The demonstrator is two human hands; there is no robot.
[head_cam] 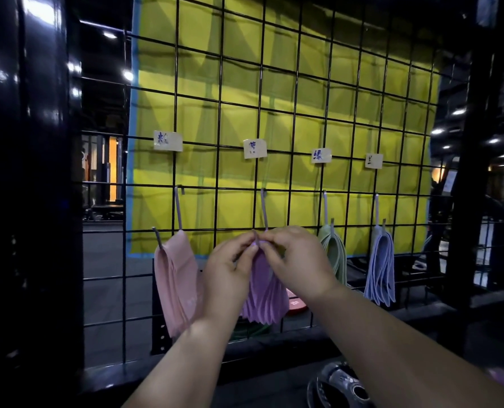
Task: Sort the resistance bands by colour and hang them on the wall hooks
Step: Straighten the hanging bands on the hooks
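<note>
A black wire grid (295,119) carries several metal S-hooks under paper labels. Pink bands (174,284) hang from the leftmost hook (178,207). Purple bands (264,295) hang at the second hook (263,209), and both my hands pinch their top at the hook's tip. My left hand (230,269) grips from the left, my right hand (299,260) from the right. Green bands (334,254) hang on the third hook, blue bands (381,269) on the fourth.
A yellow sheet (274,83) hangs behind the grid. Thick black frame posts (33,201) stand at left and right. A dark metal weight plate (342,387) lies below at the bottom. A red object (296,303) shows behind the purple bands.
</note>
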